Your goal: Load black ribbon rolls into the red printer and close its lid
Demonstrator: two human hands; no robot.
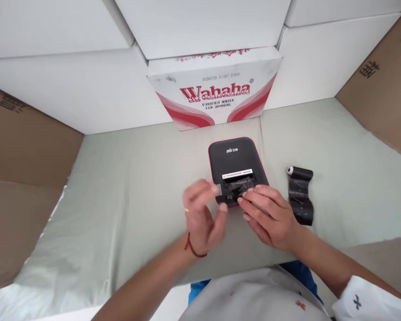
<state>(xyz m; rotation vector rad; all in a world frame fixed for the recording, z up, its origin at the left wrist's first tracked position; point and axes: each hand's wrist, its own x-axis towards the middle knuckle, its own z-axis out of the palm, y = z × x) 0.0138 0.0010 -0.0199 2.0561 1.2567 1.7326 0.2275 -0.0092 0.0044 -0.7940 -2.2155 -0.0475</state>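
Machine: black, low, rounded corners, red edge; white lettering near the far end; lies flat on pale green cloth, slightly turned; white label with a warning triangle above an open slot. Plastic film: dark, glossy, creased, at the slot. Plastic piece: small, see-through, over the machine's near left part

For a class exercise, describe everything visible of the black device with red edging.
The black device is flat, round-cornered, plastic-looking and edged in red. White lettering marks its far end; a white warning label borders a recess with glossy dark film. It lies on green cloth, and the right hand appears to touch its near end.
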